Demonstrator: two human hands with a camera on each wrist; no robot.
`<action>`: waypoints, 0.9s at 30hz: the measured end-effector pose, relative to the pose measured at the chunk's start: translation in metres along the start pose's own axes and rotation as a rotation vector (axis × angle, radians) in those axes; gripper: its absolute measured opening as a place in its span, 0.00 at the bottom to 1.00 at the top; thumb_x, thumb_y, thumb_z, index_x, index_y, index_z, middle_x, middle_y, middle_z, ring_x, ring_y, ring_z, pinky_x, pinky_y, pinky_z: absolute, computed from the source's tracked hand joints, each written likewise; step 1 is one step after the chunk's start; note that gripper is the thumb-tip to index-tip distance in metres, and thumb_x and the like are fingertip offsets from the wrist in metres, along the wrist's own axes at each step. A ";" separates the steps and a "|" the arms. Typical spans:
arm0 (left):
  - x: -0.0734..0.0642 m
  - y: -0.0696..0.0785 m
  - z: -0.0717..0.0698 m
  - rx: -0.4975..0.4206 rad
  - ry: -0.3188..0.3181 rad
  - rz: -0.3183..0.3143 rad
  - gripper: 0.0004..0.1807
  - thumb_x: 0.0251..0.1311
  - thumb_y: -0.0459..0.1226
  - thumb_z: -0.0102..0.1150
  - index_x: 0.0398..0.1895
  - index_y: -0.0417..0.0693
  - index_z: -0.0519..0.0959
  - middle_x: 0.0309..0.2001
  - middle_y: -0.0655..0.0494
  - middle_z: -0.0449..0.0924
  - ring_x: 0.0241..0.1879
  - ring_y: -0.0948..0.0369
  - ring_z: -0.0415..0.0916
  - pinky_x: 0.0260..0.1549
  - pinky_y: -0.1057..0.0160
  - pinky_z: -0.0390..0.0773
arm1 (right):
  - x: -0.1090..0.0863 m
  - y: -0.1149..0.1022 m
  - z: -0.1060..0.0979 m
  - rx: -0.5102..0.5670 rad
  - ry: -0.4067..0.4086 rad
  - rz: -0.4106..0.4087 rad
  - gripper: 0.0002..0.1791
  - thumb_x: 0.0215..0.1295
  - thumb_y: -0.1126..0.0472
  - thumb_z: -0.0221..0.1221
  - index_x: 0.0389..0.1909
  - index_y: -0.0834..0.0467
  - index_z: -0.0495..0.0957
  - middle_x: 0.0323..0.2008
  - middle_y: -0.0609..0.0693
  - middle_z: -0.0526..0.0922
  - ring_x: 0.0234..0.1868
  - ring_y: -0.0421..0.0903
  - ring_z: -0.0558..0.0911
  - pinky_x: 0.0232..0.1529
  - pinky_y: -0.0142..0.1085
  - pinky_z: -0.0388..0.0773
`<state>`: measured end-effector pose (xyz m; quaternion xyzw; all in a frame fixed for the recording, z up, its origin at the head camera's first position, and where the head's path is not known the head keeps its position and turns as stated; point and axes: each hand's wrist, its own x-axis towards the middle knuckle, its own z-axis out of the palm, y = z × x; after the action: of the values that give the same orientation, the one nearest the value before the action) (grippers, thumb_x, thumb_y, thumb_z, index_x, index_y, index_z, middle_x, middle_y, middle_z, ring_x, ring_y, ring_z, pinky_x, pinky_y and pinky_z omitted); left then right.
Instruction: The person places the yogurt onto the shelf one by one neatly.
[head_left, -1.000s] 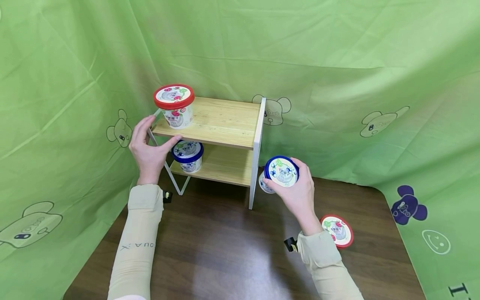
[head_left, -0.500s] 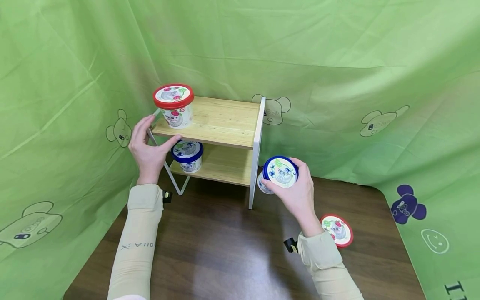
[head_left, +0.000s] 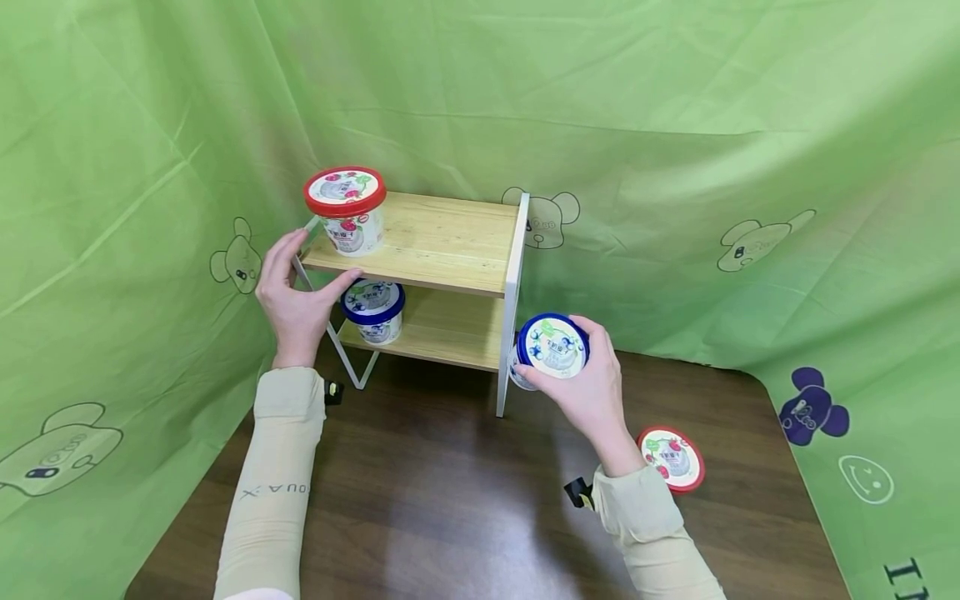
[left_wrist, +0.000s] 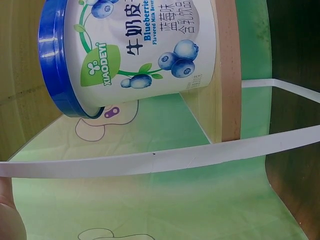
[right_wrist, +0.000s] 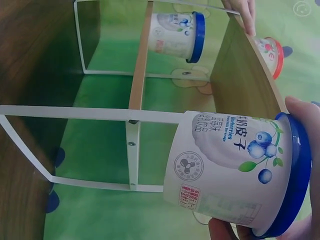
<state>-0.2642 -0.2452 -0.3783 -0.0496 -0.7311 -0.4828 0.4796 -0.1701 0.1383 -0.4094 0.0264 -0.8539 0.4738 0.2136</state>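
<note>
My right hand (head_left: 588, 383) grips a blue-lidded blueberry milk tub (right_wrist: 235, 170) just right of the shelf rack's white side frame (head_left: 512, 308). That tub is raised and tilted, its lid facing the head camera. My left hand (head_left: 296, 304) holds the rack's upper left corner, thumb along the front edge and fingers at the side. Just above it, a red-lidded tub (head_left: 348, 212) stands on the upper board (head_left: 450, 242) at the left. Below, another blue-lidded tub (head_left: 373, 312) sits at the left of the lower board (head_left: 450, 333); its blueberry print shows in the left wrist view.
Another red-lidded tub (head_left: 670, 460) stands on the dark wood surface (head_left: 450, 500) at the right, near my right sleeve. Green printed cloth (head_left: 645, 167) hangs behind the rack and along both sides.
My right hand has shifted slightly left with the blueberry tub, nearer the rack's right side frame. My left hand stays at the rack's corner, and the other tubs keep their places.
</note>
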 end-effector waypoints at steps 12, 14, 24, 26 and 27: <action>0.000 0.000 0.000 -0.001 -0.003 -0.004 0.44 0.33 0.42 0.89 0.62 0.50 0.82 0.62 0.66 0.77 0.62 0.66 0.71 0.62 0.63 0.73 | -0.005 -0.008 -0.001 -0.008 -0.031 -0.008 0.54 0.35 0.37 0.82 0.64 0.52 0.69 0.56 0.48 0.75 0.53 0.48 0.75 0.50 0.48 0.73; 0.000 0.000 0.000 -0.002 -0.003 -0.005 0.44 0.33 0.42 0.89 0.62 0.50 0.82 0.62 0.66 0.77 0.62 0.66 0.71 0.62 0.63 0.73 | -0.006 -0.010 -0.001 -0.010 -0.041 -0.013 0.54 0.36 0.37 0.82 0.64 0.51 0.69 0.56 0.47 0.76 0.53 0.48 0.75 0.50 0.48 0.74; 0.000 0.000 0.000 0.006 0.000 -0.005 0.44 0.33 0.43 0.89 0.62 0.50 0.82 0.62 0.65 0.77 0.62 0.66 0.71 0.61 0.63 0.73 | -0.010 -0.014 0.000 -0.017 -0.104 -0.023 0.54 0.37 0.37 0.82 0.65 0.51 0.69 0.55 0.47 0.75 0.52 0.48 0.75 0.49 0.49 0.74; 0.000 0.000 0.000 0.008 -0.001 -0.004 0.44 0.33 0.43 0.89 0.62 0.50 0.82 0.62 0.63 0.77 0.62 0.66 0.71 0.61 0.64 0.73 | -0.011 -0.015 0.001 -0.014 -0.112 -0.026 0.54 0.37 0.37 0.82 0.65 0.51 0.69 0.55 0.48 0.75 0.52 0.48 0.75 0.49 0.49 0.74; 0.000 0.000 0.000 0.009 -0.001 -0.004 0.44 0.33 0.43 0.89 0.62 0.50 0.81 0.62 0.63 0.77 0.62 0.67 0.71 0.61 0.64 0.73 | -0.011 -0.016 0.002 -0.012 -0.113 -0.026 0.54 0.36 0.37 0.82 0.65 0.51 0.69 0.55 0.48 0.76 0.52 0.48 0.75 0.49 0.49 0.74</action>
<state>-0.2644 -0.2452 -0.3784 -0.0464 -0.7336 -0.4805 0.4783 -0.1566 0.1263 -0.4016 0.0628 -0.8671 0.4635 0.1712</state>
